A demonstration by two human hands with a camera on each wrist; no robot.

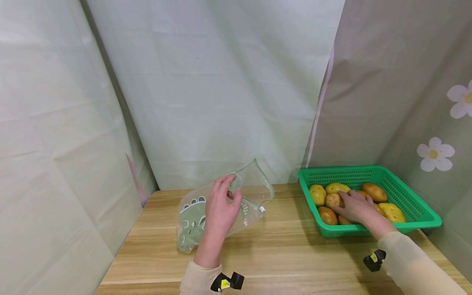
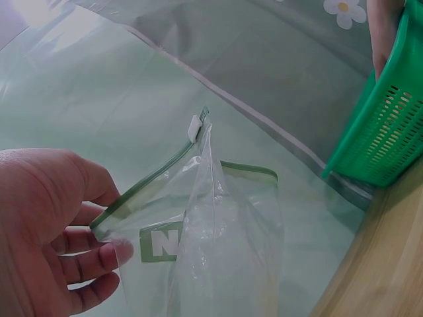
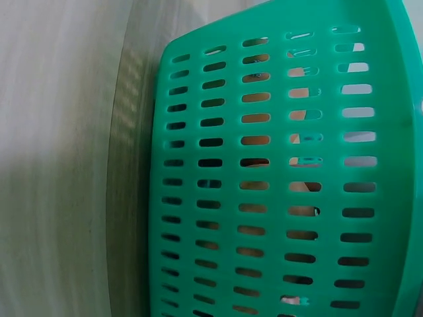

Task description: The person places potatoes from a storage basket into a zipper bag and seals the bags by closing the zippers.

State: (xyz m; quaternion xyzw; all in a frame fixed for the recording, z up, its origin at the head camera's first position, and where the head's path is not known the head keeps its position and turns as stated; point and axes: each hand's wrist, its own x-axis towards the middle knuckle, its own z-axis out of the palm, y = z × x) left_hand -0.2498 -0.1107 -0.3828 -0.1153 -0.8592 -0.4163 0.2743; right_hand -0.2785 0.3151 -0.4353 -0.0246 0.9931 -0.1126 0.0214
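Observation:
In the head view, my left hand (image 1: 223,207) is at the mouth of a clear slider zip bag (image 1: 230,224) with green print. The left wrist view shows the fingers of that hand (image 2: 46,238) holding one side of the bag's green-edged rim (image 2: 142,188), and a white slider (image 2: 194,128) sits on the zip strip. On the right, my right hand (image 1: 355,207) reaches into a green basket (image 1: 420,213) and grips a brown potato (image 1: 333,200). The right wrist view shows only the slotted basket wall (image 3: 274,198), which mostly hides this hand.
Around the right hand lie several more potatoes, among them a yellow one (image 1: 393,212) and a brown one (image 1: 374,191). The wooden table (image 1: 287,254) carries both bag and basket. Hanging cloth (image 1: 228,90) stands close behind and at both sides.

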